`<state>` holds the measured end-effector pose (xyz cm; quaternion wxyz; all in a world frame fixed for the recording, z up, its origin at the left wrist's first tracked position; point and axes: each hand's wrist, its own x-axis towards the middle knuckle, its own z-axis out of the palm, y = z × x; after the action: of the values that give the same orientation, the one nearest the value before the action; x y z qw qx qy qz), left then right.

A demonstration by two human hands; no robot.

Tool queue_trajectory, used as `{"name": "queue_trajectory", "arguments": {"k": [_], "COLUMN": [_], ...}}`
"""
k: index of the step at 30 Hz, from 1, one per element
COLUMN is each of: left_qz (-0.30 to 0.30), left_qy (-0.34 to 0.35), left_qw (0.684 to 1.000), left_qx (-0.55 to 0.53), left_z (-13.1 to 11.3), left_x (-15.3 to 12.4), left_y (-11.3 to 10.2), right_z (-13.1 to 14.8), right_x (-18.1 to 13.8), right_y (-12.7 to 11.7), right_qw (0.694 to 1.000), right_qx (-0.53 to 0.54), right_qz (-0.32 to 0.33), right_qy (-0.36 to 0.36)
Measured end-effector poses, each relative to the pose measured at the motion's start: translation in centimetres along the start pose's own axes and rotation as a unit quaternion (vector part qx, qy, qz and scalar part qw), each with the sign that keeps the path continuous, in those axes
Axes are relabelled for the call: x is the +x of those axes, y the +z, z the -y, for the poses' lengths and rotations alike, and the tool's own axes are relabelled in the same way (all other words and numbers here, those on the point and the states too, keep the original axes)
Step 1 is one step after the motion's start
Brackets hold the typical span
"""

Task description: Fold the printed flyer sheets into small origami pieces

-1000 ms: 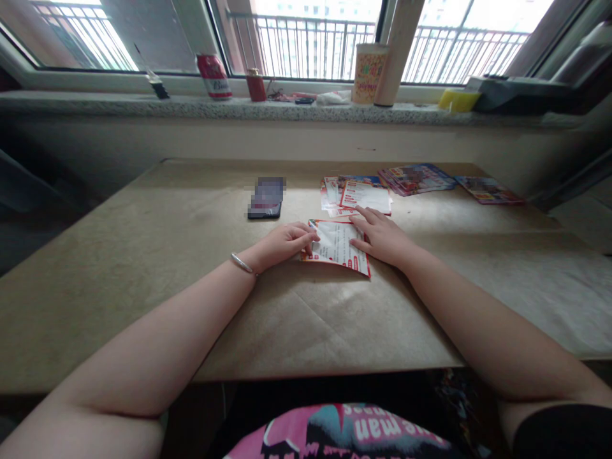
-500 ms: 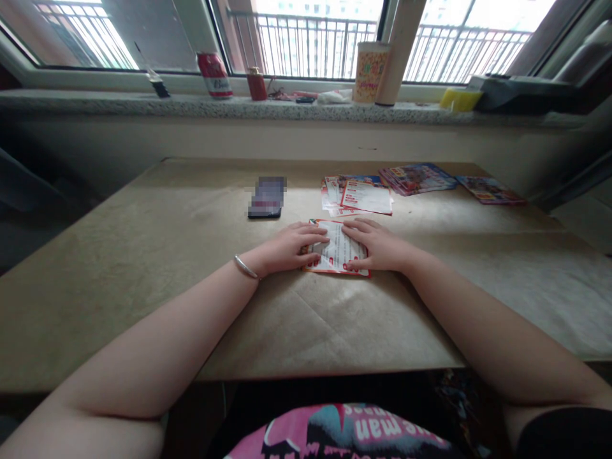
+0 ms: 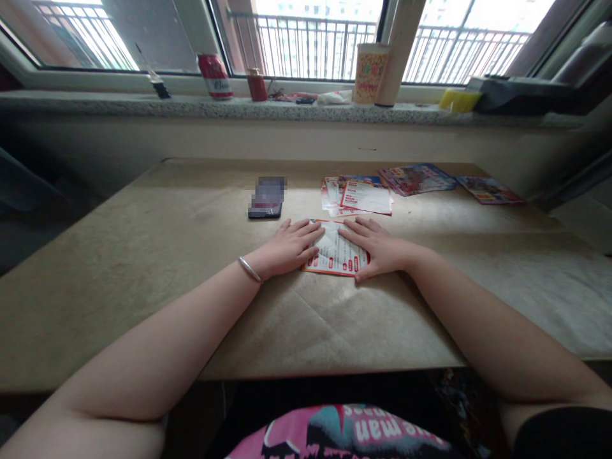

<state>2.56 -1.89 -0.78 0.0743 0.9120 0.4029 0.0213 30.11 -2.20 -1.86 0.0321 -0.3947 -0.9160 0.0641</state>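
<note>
A printed leaflet (image 3: pixel 333 248), white with red borders and red labels, lies flat on the table in front of me. My left hand (image 3: pixel 292 245) rests on its left edge, fingers stretched out and spread. On the right edge lies my right hand (image 3: pixel 375 247), also flat, with the thumb spread toward the near corner. Both palms cover the leaflet's sides, and its middle shows light creases. Just beyond it is a loose pile of similar leaflets (image 3: pixel 368 199), overlapping at different angles.
A phone (image 3: pixel 266 201), partly blurred out, lies on the table (image 3: pixel 143 287) left of the pile. Colourful printed sheets (image 3: pixel 418 178) and another small stack (image 3: pixel 490 190) lie at the back right. A can (image 3: pixel 214 76) and a paper cup (image 3: pixel 370 73) stand on the windowsill.
My fingers have spread wider and slid outward, the right thumb moving to the near right corner. More of the leaflet's printed middle now shows.
</note>
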Motion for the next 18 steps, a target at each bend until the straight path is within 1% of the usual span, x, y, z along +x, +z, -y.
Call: {"name": "queue_trajectory", "arguments": {"k": [2,5,9,14,18], "left_qz": [-0.019,-0.051,-0.068,-0.066,-0.059], "left_qy": [-0.023,-0.051,-0.076,-0.049,-0.009], "left_qw": [0.999,0.997,0.994,0.997,0.998], "left_qx": [0.015,0.038,0.026,0.002,0.018], "left_z": [0.1,0.3,0.6,0.6,0.5], "left_x": [0.0,0.0,0.1,0.0,-0.2], "left_y": [0.2,0.4,0.5,0.0,-0.6], "right_z": [0.1,0.2,0.3,0.2,-0.1], "right_x": [0.0,0.1,0.2,0.2,0.0], "right_y": [0.0,0.1,0.3,0.0,-0.6], "right_qw": [1.0,1.0,0.998,0.997,0.996], "right_qx": [-0.003,-0.007,-0.015,-0.018,-0.031], "right_qz": [0.001,-0.016,-0.025,-0.032,-0.046], "right_qy": [0.003,0.021,0.055,0.063,0.064]}}
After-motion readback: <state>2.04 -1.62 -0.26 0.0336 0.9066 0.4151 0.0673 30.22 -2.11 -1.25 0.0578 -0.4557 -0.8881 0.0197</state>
